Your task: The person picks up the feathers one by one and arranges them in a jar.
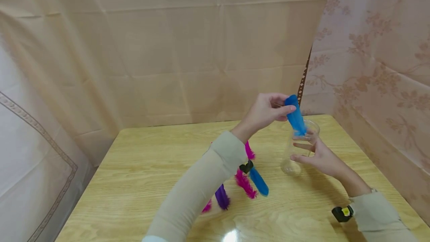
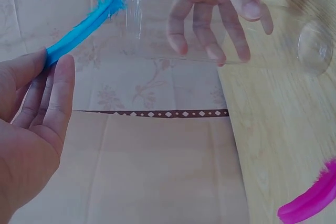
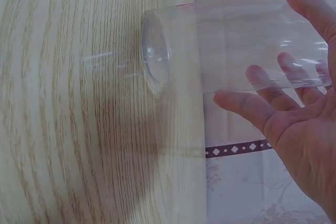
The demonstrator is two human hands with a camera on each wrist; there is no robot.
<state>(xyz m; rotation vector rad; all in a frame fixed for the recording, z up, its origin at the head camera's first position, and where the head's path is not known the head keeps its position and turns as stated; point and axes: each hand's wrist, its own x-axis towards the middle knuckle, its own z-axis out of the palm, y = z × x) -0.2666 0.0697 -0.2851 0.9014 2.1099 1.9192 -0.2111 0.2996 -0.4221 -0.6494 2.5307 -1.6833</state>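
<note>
A blue feather (image 1: 295, 117) is pinched between the thumb and fingers of my left hand (image 1: 263, 111), raised over the mouth of a tall clear vase (image 1: 291, 167). In the left wrist view, the fluffy end of the feather (image 2: 86, 30) points toward the vase's rim. The vase stands upright on the table, its wide base (image 3: 156, 53) showing in the right wrist view. My right hand (image 1: 324, 156) holds it around the upper part, thumb on one side and fingers curved around the other, partly seen through the clear wall.
On the wooden table (image 1: 151, 167) lie a second blue feather (image 1: 259, 182), a purple feather (image 1: 221, 197) and several pink feathers (image 1: 245, 184), some partly hidden under my left sleeve. A beige curtain (image 1: 168, 66) hangs behind the table, and a floral cloth (image 1: 379, 66) along the right side.
</note>
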